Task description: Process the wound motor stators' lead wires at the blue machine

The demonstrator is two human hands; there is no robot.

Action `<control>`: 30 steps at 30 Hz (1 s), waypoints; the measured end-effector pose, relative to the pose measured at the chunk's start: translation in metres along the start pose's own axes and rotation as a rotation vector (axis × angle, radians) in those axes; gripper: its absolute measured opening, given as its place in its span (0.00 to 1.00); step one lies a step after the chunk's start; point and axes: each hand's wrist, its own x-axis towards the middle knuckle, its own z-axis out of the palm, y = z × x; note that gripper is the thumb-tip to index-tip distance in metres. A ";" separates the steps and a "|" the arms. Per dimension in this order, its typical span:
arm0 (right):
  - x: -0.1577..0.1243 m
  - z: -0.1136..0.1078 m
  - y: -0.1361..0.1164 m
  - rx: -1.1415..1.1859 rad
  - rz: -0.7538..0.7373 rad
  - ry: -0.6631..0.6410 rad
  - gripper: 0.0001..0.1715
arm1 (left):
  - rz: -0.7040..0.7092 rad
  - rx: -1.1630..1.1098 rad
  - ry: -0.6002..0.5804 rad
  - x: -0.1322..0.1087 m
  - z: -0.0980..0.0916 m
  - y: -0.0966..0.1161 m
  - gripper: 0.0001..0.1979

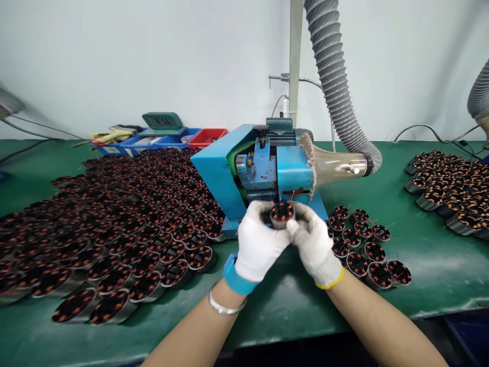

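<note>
A motor stator (282,216), a metal ring with copper windings and black insulation, is held between my two white-gloved hands just in front of the blue machine (294,165). My left hand (262,237) wraps round its left side and underside. On the other side, my right hand (313,237) grips it, with the thumb against the front of the ring. Thin copper wire ends stick up from the stator towards the machine. Whether they touch it, I cannot tell. Several similar stators (357,264) stand on the green bench (282,306) right of my right hand.
Rows of many stators (114,278) cover the bench's left side. Another group (451,186) stands far right. Behind are blue bins (153,144), a red bin (207,136) and a digital clock (163,122). A grey hose (336,71) runs down to a clear funnel (336,165) at the machine.
</note>
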 end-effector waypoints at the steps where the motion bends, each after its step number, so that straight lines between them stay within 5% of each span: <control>1: -0.006 0.000 -0.001 -0.038 -0.045 -0.030 0.27 | -0.035 -0.103 -0.013 -0.005 -0.005 -0.003 0.25; 6: -0.023 -0.007 -0.003 -0.145 -0.330 -0.138 0.31 | -0.457 -0.725 -0.138 -0.019 -0.021 -0.007 0.21; 12: -0.020 -0.014 -0.002 -0.136 -0.340 -0.140 0.27 | -0.828 -1.159 -0.189 -0.015 -0.027 -0.002 0.16; 19: -0.020 -0.017 0.005 -0.176 -0.323 -0.168 0.24 | -0.913 -1.184 -0.192 -0.022 -0.041 -0.002 0.20; 24: -0.020 -0.016 0.008 -0.171 -0.316 -0.184 0.21 | -0.943 -1.232 -0.080 -0.032 -0.060 -0.001 0.20; 30: -0.025 -0.022 0.016 -0.218 -0.252 -0.167 0.18 | -0.742 -1.074 0.138 -0.057 -0.120 -0.018 0.24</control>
